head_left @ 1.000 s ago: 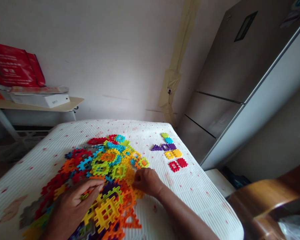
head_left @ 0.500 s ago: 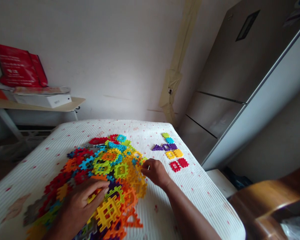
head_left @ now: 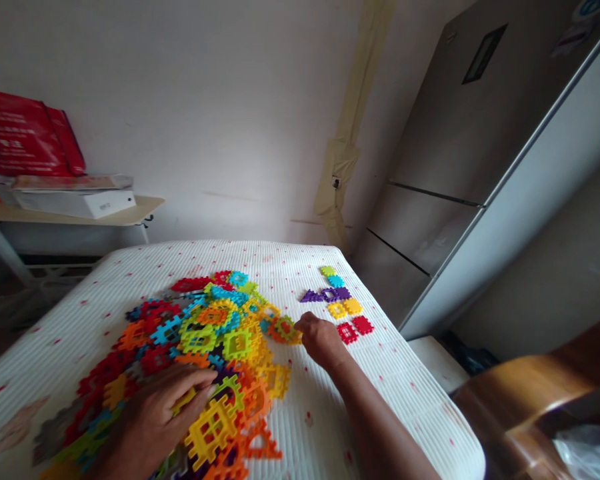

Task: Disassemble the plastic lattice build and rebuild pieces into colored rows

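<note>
A large heap of interlocking plastic waffle blocks in red, orange, yellow, lime, blue and purple covers a white ribbed mattress with red specks. My left hand lies on the heap's near side, its fingers over a small yellow piece. My right hand is curled at the heap's right edge, its fingertips against an orange and green block. To its right, a small group of sorted blocks lies apart. Whether either hand grips a piece is hidden.
A stainless steel refrigerator stands beyond the mattress on the right. A shelf at the left holds a red bag and a white box. A brown wooden surface and a plastic bag lie at lower right.
My right hand has moved up and right along the heap, closer to the sorted blocks. My left hand has shifted slightly. The orange and green block now sits at the heap's right edge.
</note>
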The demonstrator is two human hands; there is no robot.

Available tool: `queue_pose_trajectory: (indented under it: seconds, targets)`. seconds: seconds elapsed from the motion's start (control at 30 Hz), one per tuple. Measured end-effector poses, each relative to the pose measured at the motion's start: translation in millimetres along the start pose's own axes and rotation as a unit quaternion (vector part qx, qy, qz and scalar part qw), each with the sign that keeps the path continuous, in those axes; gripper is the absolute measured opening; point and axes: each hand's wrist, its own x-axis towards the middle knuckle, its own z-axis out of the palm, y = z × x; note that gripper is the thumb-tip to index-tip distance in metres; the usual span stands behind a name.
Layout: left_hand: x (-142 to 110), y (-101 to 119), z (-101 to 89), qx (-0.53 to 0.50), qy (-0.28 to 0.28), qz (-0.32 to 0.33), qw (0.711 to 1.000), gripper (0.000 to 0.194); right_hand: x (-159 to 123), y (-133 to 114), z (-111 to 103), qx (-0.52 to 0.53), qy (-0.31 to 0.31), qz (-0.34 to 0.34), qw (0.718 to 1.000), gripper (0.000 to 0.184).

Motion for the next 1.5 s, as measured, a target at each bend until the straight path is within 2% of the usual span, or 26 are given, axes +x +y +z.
queue_pose_trajectory:
  seconds: [0.17,0.3,0.43,0.63,0.9,1.03,1.13,1.3,1.5]
  targets:
    - [-1.0,-0.8,-1.7,0.005,-0.011,-0.015,1.0,0.019,-3.6,-5.0,-5.2,0.013,0.033,0.135,0.99,0.019]
    - [-2.0,-1.5,-1.2,0.0,-0.01,-0.02,1.0,0.021,-6.9,-13.1,-3.0,0.01,0.017,0.176,0.984,0.041]
    - [-1.4,-1.9,-1.0,0.0,-0.013,-0.023,1.0,0.021,-6.9,-20.3,6.5,0.002,0.019,0.177,0.984,0.053]
    - [-0.7,-0.8,-1.4,0.006,-0.008,-0.023,1.0,0.022,-4.5,-19.5,17.7,-0.015,0.002,0.168,0.986,0.045]
    - [0.2,-0.7,-2.2,0.016,0.005,0.006,1.0,0.02,-3.5,-21.4,12.8,0.002,-0.004,0.18,0.984,0.051]
    - [-0.7,-1.7,-1.8,0.017,0.005,0.006,1.0,0.02,-3.6,-22.2,8.5,0.008,-0.015,0.183,0.983,0.046]
    - [-0.8,-1.7,-1.4,0.014,0.006,0.007,1.0,0.022,-4.1,-10.7,0.7,0.017,-0.013,0.169,0.985,0.042]
    - [0.2,-0.6,-0.9,0.019,0.008,0.011,1.0,0.02,1.8,21.2,-9.0,0.03,0.059,0.173,0.983,0.038]
    - [0.9,-0.3,-1.1,0.016,0.007,0.016,1.0,0.02,15.9,30.4,5.3,0.024,0.044,0.159,0.986,0.034]
